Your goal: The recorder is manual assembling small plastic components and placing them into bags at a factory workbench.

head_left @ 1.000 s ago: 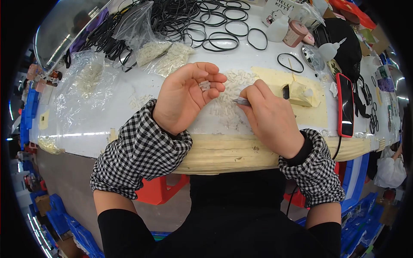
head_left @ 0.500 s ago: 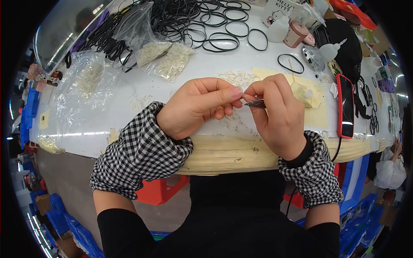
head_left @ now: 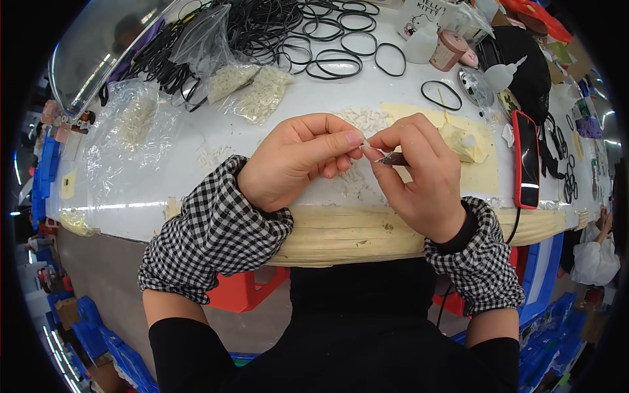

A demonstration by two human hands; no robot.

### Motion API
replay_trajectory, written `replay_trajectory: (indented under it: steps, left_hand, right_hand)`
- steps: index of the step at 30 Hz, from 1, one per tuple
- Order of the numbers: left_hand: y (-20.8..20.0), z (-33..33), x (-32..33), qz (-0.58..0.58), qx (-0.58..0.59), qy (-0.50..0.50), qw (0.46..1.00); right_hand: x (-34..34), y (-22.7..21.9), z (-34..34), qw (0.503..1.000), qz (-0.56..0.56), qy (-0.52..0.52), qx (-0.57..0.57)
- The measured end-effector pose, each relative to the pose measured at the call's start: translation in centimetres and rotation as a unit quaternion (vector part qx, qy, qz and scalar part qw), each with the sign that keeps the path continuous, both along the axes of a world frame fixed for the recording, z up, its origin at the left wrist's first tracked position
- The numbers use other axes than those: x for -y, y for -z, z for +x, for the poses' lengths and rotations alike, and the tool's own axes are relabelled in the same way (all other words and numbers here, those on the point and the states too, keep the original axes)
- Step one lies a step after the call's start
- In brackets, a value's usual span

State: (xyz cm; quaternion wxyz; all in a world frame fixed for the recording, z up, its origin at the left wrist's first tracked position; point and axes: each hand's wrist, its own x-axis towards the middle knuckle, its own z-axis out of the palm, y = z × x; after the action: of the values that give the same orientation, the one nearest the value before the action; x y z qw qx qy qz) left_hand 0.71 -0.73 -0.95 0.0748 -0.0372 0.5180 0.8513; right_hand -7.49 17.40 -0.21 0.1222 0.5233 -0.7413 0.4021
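Above the table's near edge, my left hand (head_left: 298, 157) pinches a tiny whitish piece (head_left: 364, 143) between thumb and forefinger. My right hand (head_left: 422, 173) is right beside it, thumb and forefinger closing on the same piece. A short, dark, pointed metal tool (head_left: 393, 158) is gripped in that right hand; its rear part is hidden in the palm, and I cannot tell its exact kind. Behind the fingers lies a loose heap of small white pieces (head_left: 363, 118), with more scattered bits (head_left: 354, 185) below the hands.
Clear bags of pale pieces (head_left: 255, 95) lie farther back, before a tangle of black cords and loops (head_left: 255, 26). To the right are yellowish sheets (head_left: 485, 173), a red-cased phone (head_left: 526, 160) with its cable, and a white squeeze bottle (head_left: 501, 76). Yellow tape (head_left: 354, 236) covers the front edge.
My right thumb and forefinger have come slightly left and closer to the left fingertips, and the dark tool has turned a little. My left hand has barely moved.
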Motion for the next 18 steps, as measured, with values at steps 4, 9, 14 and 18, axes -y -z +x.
replay_trajectory:
  steps: [4,9,14,18]
  left_hand:
    - [0.1,-0.1,0.2,0.014,-0.020,0.010,1.000]
    - [-0.1,-0.2,0.5,-0.026,-0.047,0.055,0.997]
    - [-0.3,-0.3,0.5,-0.033,-0.050,0.073,0.996]
    - [-0.2,-0.3,0.6,-0.036,-0.047,0.075,0.995]
  right_hand:
    - [0.1,-1.3,0.3,0.999,0.023,-0.007,0.031]
    - [-0.3,-0.8,0.1,0.995,0.079,-0.014,0.066]
    - [-0.5,-0.8,0.1,0.992,0.112,-0.018,0.052]
    - [-0.5,-0.8,0.1,0.990,0.127,-0.021,0.055]
